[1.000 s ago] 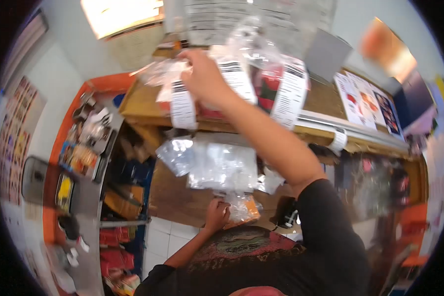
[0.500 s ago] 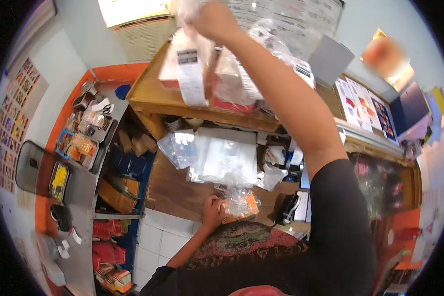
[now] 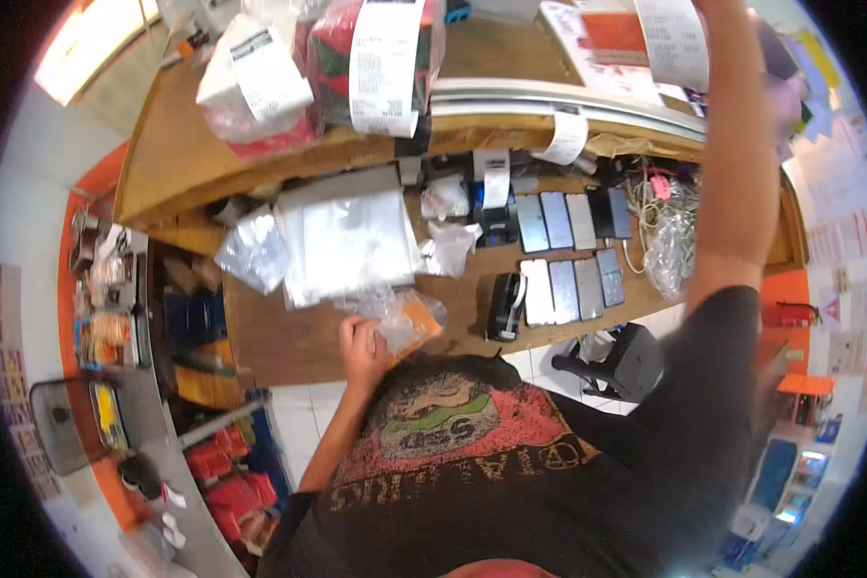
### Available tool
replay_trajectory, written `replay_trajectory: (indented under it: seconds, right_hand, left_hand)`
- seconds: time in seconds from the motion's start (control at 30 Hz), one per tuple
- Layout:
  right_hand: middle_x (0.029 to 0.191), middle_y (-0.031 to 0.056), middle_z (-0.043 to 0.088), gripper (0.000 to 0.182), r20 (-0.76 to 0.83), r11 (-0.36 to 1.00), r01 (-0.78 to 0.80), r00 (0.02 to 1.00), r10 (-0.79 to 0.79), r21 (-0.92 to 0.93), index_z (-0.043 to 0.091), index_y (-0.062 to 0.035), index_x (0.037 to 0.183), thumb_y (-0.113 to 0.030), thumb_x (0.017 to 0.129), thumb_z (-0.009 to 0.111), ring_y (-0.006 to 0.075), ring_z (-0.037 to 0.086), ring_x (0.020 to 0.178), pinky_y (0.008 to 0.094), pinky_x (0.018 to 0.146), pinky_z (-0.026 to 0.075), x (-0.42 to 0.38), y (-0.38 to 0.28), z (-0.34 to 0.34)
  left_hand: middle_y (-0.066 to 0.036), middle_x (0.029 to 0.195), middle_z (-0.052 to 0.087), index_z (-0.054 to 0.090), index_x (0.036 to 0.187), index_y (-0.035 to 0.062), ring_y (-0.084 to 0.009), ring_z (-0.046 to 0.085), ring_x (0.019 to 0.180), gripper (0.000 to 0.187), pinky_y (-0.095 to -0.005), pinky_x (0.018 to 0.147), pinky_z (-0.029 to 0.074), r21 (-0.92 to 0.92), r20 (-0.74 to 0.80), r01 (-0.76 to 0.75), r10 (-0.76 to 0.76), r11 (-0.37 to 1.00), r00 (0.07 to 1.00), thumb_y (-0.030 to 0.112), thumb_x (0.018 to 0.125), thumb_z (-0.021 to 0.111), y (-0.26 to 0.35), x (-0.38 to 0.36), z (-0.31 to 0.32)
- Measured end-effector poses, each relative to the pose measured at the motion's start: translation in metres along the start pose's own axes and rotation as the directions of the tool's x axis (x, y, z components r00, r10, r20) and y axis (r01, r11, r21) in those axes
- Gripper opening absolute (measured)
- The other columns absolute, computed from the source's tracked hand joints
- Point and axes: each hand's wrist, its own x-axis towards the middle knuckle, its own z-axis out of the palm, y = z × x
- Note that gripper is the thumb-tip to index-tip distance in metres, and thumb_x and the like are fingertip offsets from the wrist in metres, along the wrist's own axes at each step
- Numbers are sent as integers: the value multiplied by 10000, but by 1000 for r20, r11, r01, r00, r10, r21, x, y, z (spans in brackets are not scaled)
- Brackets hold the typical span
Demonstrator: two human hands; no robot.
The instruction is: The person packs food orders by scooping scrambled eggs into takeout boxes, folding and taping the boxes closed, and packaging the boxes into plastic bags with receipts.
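Note:
Low on the left, my left hand (image 3: 362,352) has its fingers closed at the near edge of an orange box in a clear plastic bag (image 3: 414,323), on the wooden desk. My right hand (image 3: 721,6) is at the top right, mostly cut off by the frame edge, above the counter. Right beside it hangs a bagged box with orange on it (image 3: 615,39), a long white receipt (image 3: 671,40) on its front; the grip itself is out of view. A stack of clear plastic bags (image 3: 347,231) lies just beyond my left hand.
Two bagged parcels with receipts, one white and red (image 3: 250,91) and one red and green (image 3: 332,67), stand on the raised counter (image 3: 164,169). Several phones (image 3: 559,289), a card terminal (image 3: 505,306) and a receipt printer (image 3: 494,226) are on the desk. A black stool (image 3: 626,361) stands right.
My right hand has swung from the counter's left part to the far right, carrying a bagged box. The view has turned right. My left hand stays at the orange box.

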Motion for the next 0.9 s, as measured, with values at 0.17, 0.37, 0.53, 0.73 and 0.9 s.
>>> replay_trajectory:
  seconds: [0.17, 0.37, 0.53, 0.73, 0.9]
  right_hand:
    - [985, 116, 698, 245, 309, 917, -59, 931, 193, -394, 660, -45, 1095, -138, 872, 620, 260, 655, 903, 372, 828, 518, -79, 95, 95]
    - [1025, 193, 661, 356, 498, -24, -708, 472, 727, 706, 564, 59, 1149, -203, 915, 623, 349, 679, 880, 487, 795, 558, -146, 138, 193]
    - [981, 158, 659, 311, 516, -68, -694, 463, 721, 717, 587, 42, 1085, -189, 886, 649, 301, 664, 849, 439, 780, 540, -157, 118, 219]
    - [929, 115, 657, 257, 453, -22, -663, 486, 747, 748, 613, 22, 1007, -171, 851, 679, 243, 647, 811, 380, 762, 519, -158, 93, 205]
    - [885, 80, 656, 214, 298, -66, -407, 540, 787, 911, 635, 5, 943, -157, 822, 705, 194, 632, 780, 332, 747, 501, -223, -21, 90]
  left_hand:
    - [-179, 1043, 526, 639, 1012, 33, -355, 546, 988, 214, -424, 859, 452, 29, 22, 114, -114, 993, 993, 20, 799, 634, 21, -2, 17]
    - [-168, 1047, 522, 638, 1034, 35, -348, 541, 963, 255, -414, 827, 455, 108, 14, 73, -75, 991, 997, -9, 783, 653, 49, 2, 39]
    - [-162, 1045, 524, 634, 1035, 32, -338, 532, 966, 288, -404, 816, 456, 104, 43, 41, -45, 994, 998, -36, 757, 666, 56, 4, 56]
    - [-167, 1060, 529, 630, 1029, 23, -344, 526, 962, 291, -421, 831, 451, 105, 85, 23, -32, 994, 996, -40, 746, 663, 49, 13, 61]
    - [-169, 1071, 532, 630, 1032, 26, -349, 520, 992, 270, -429, 851, 445, 58, 124, -30, 22, 998, 992, -18, 766, 656, 45, 28, 60]
